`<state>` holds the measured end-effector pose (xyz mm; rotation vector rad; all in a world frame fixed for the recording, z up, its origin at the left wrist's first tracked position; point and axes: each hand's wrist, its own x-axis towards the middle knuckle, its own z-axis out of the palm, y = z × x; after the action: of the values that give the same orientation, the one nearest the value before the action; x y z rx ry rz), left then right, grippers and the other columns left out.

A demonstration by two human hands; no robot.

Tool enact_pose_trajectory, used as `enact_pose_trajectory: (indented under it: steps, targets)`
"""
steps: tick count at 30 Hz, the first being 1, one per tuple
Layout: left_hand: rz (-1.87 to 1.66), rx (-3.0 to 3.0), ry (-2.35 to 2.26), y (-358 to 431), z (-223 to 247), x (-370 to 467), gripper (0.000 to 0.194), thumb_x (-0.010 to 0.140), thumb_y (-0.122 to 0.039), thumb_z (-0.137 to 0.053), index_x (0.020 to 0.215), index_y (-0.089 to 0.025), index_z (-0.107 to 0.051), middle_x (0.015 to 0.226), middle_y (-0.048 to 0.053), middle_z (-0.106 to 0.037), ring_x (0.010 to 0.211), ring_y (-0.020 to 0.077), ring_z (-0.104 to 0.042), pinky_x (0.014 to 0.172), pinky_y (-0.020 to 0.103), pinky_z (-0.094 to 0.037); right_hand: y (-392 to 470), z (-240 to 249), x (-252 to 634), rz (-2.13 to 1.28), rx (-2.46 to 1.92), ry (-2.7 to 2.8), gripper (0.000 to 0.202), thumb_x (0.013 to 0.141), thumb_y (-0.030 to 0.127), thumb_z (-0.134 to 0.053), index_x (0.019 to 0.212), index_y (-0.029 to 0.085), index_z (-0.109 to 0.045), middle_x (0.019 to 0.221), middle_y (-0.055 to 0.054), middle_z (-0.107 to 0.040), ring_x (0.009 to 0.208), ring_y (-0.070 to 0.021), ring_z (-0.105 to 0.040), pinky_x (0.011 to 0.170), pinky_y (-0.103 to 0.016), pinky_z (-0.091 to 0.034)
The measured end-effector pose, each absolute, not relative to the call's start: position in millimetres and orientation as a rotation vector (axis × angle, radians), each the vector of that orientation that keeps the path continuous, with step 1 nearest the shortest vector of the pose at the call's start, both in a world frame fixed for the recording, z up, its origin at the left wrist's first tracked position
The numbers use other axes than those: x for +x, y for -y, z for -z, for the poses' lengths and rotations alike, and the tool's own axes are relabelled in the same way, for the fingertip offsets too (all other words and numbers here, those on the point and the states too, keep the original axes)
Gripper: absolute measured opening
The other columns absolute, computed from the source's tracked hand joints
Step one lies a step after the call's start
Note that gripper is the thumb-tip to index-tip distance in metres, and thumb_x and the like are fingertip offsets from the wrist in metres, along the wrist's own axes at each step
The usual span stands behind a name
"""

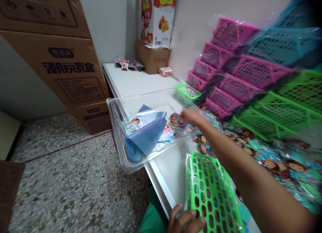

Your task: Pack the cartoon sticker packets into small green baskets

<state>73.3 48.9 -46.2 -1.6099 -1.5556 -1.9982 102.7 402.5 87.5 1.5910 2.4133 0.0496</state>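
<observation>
My right hand (191, 117) reaches into a clear plastic tray (116, 125) and pinches a pink printed card (177, 121) at its right edge. Beside that card, more printed cards (168, 134) lie in the tray, partly under a curled blue plastic film (147, 134). Another card with a cartoon figure (134, 124) is at the tray's left side. At the bottom of the view, my left hand (186, 221) has its fingers curled over the near left side of a green plastic basket (213, 189) in clear wrapping. Its thumb is hidden.
Stacked pink baskets (223, 72), green baskets (279, 112) and blue baskets (284, 46) line the wall. Cartoon-printed packets (274, 162) cover the table's right side. Brown cartons (67, 65) stand left. The tray overhangs the white table's edge (161, 179).
</observation>
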Motion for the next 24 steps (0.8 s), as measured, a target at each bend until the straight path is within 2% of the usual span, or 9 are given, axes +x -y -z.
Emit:
enact_pose_trajectory:
  steps: [3,6,8,10,12,14,16,20,24]
  targets:
    - [1.931,-1.752,1.448,-45.8,26.8,61.5,0.014,0.08,-0.042,-0.057,0.087,-0.033,-0.064,0.073,-0.006,-0.07,0.067,0.0117,-0.063,0.092,0.039,-0.045,-382.3,-104.2,107.1,-0.044,1.659,-2.552,0.027,0.084,0.026,-0.053,0.102,0.013,-0.067,0.1,-0.017,-0.067,0.094,-0.0254,-0.061,0.078,-0.029,-0.042]
    - [1.787,-2.032,1.253,-37.1,4.8,43.8,0.014,0.073,-0.031,-0.067,0.086,-0.034,-0.064,0.087,-0.005,-0.07,0.083,0.0143,-0.063,0.097,0.044,-0.041,-346.6,-126.2,120.8,-0.055,1.776,-2.705,0.038,0.095,0.031,-0.031,0.12,0.018,-0.056,0.102,-0.01,-0.066,0.091,-0.02,-0.06,0.075,-0.025,-0.042]
    - [1.661,-2.233,1.194,-30.4,-7.8,34.5,0.016,0.074,-0.026,-0.064,0.089,-0.03,-0.065,0.095,0.0,-0.07,0.093,0.0175,-0.062,0.097,0.046,-0.039,-308.4,-141.6,140.5,0.064,1.925,-2.878,0.042,0.097,0.035,-0.022,0.124,0.019,-0.051,0.092,-0.005,-0.066,0.079,-0.0165,-0.06,0.067,-0.023,-0.042]
    - [1.541,-2.388,1.209,-24.8,-16.8,30.1,0.023,0.075,-0.02,-0.061,0.096,-0.027,-0.065,0.101,0.003,-0.069,0.098,0.0198,-0.06,0.098,0.048,-0.038,-256.2,-153.4,169.8,0.4,2.078,-3.08,0.041,0.096,0.042,-0.028,0.112,0.018,-0.056,0.08,-0.002,-0.062,0.066,-0.0134,-0.055,0.059,-0.021,-0.04]
    - [1.472,-2.451,1.231,-21.0,-22.0,30.5,0.029,0.074,-0.016,-0.061,0.101,-0.027,-0.064,0.104,0.005,-0.068,0.1,0.0208,-0.059,0.097,0.049,-0.038,-192.0,-158.0,205.8,0.963,2.148,-3.104,0.035,0.091,0.047,-0.042,0.095,0.017,-0.059,0.071,0.001,-0.055,0.057,-0.0103,-0.047,0.052,-0.019,-0.036]
    - [1.44,-2.465,1.242,-18.7,-25.2,34.3,0.03,0.074,-0.015,-0.062,0.102,-0.027,-0.064,0.105,0.005,-0.068,0.099,0.0213,-0.058,0.096,0.049,-0.037,-122.4,-152.2,242.6,1.595,2.112,-2.787,0.031,0.087,0.049,-0.049,0.092,0.018,-0.056,0.064,0.004,-0.047,0.05,-0.0078,-0.038,0.046,-0.018,-0.031]
    - [1.422,-2.469,1.248,-17.2,-28.3,39.2,0.029,0.074,-0.016,-0.063,0.101,-0.026,-0.064,0.104,0.005,-0.068,0.098,0.0218,-0.058,0.095,0.05,-0.037,-57.4,-135.5,273.4,2.081,1.973,-2.38,0.031,0.083,0.048,-0.056,0.096,0.02,-0.053,0.068,0.004,-0.047,0.051,-0.0071,-0.038,0.045,-0.017,-0.031]
    - [1.444,-2.418,1.324,-14.6,-35.8,48.8,0.027,0.073,-0.017,-0.065,0.099,-0.026,-0.065,0.1,0.005,-0.068,0.095,0.0221,-0.058,0.094,0.05,-0.037,24.3,-82.2,295.6,2.47,1.746,-1.872,0.032,0.077,0.048,-0.064,0.08,0.018,-0.052,0.063,0.004,-0.049,0.047,-0.0058,-0.039,0.042,-0.017,-0.028]
    - [1.441,-2.388,1.364,-11.5,-39.9,55.3,0.025,0.073,-0.015,-0.065,0.096,-0.025,-0.066,0.097,0.004,-0.067,0.095,0.0215,-0.058,0.094,0.049,-0.036,37.8,-40.3,276.2,2.554,1.985,-1.833,0.036,0.077,0.052,-0.062,0.077,0.017,-0.053,0.054,0.007,-0.047,0.038,-0.0032,-0.034,0.037,-0.017,-0.022]
